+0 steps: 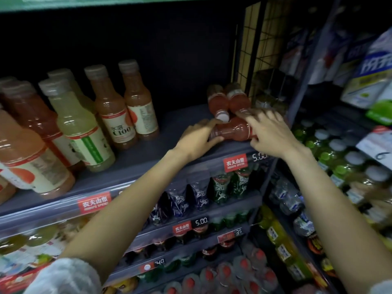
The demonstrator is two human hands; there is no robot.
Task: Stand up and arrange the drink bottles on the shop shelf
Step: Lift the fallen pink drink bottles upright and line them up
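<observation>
Since that red bottle (232, 129) lying near the shelf's (148, 160) front right corner looks full, heavy and slick, I've got my left hand (196, 139) curled round its neck and my right hand (268, 132) wrapping its fat body

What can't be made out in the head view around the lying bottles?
- Front red bottle: neck end hidden by left hand, base by right hand; label blurred.
- Two rear red bottles: dark and blurred, labels unreadable.
- Price tag: partly covered by the right wrist.
- Upright bottles: leftmost cut off by the frame edge.
</observation>
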